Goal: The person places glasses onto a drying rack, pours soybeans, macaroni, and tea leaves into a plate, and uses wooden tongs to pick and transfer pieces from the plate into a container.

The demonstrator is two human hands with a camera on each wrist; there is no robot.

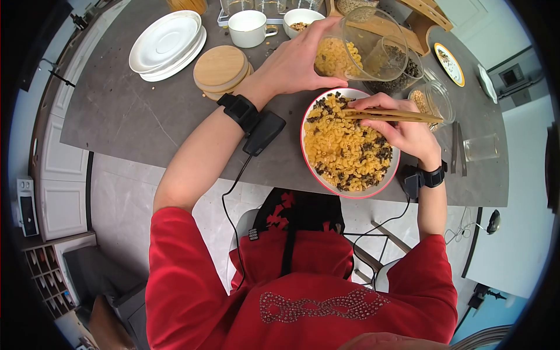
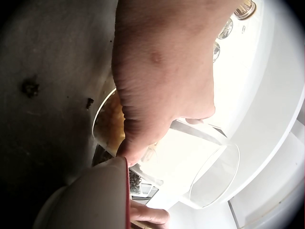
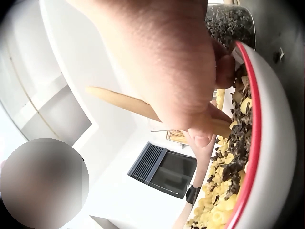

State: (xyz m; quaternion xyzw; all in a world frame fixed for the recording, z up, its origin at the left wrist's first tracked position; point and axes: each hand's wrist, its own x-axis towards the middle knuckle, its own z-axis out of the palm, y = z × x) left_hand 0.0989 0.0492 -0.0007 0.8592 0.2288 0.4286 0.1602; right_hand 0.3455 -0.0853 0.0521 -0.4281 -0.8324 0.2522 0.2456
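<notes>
A white bowl (image 1: 383, 185) with a red rim holds yellow macaroni mixed with dark dried bits. My left hand (image 1: 298, 65) grips a clear glass jar (image 1: 379, 32) beyond the bowl's far rim. The jar lies tilted, its mouth toward the right, with macaroni at its base end. In the left wrist view, the left thumb comes right at the bowl's rim. Wooden tongs (image 1: 408, 115) are pinched in my right hand (image 1: 411, 133) over the bowl. Their tips reach the dark bits at the far side. In the right wrist view, the fingers partly hide the tongs (image 3: 125, 102).
Behind the jar stands a glass container (image 1: 408, 73) of dark bits. An open jar (image 1: 440, 102), metal tongs (image 1: 459, 149) and a glass (image 1: 482, 147) are at the right. Stacked white plates (image 1: 166, 44), wooden lids (image 1: 220, 67) and a white cup (image 1: 247, 30) sit left.
</notes>
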